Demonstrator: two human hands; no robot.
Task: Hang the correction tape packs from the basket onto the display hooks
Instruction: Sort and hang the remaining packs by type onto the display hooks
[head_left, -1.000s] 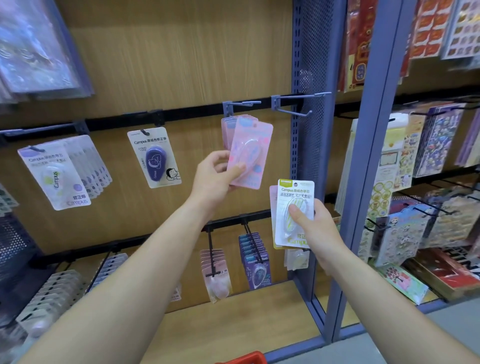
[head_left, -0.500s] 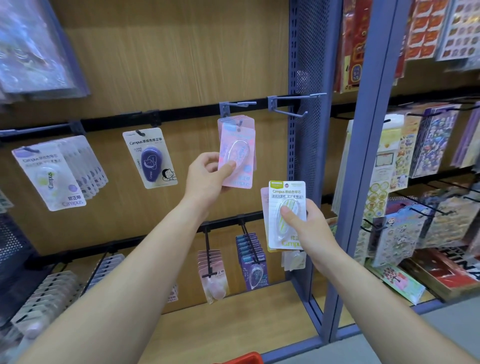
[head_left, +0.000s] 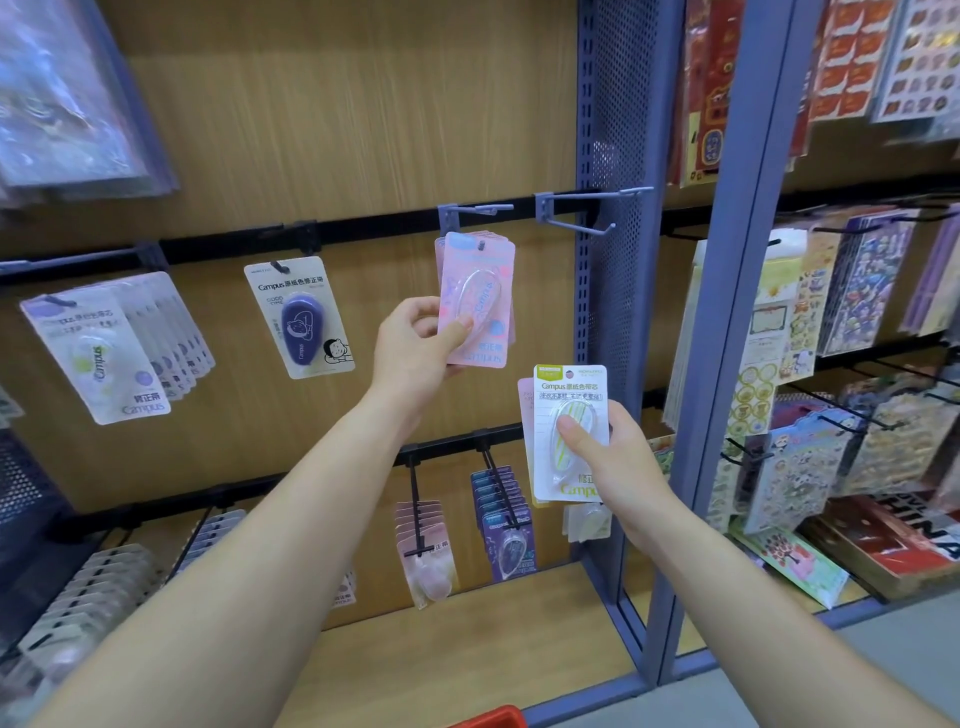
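My left hand (head_left: 415, 348) pinches a pink correction tape pack (head_left: 475, 301) by its lower left edge. The pack's top hole sits at the tip of a grey-blue display hook (head_left: 475, 210), in front of other pink packs hanging there. My right hand (head_left: 605, 457) grips a small stack of packs, a white and green correction tape pack (head_left: 569, 410) in front with a pink one behind it. An empty hook (head_left: 587, 205) juts out just right of the pink packs. Only a red basket rim (head_left: 493, 717) shows at the bottom edge.
A purple pack (head_left: 301, 317) and a row of white packs (head_left: 114, 348) hang to the left. More packs hang on lower hooks (head_left: 498, 514). A perforated blue upright (head_left: 618, 260) divides this bay from sticker sheets (head_left: 831, 312) on the right. A wooden shelf (head_left: 441, 649) lies below.
My left hand turned the pink pack upright and lifted it up against the hook, in front of the hanging pink packs. My right hand with its stack barely moved.
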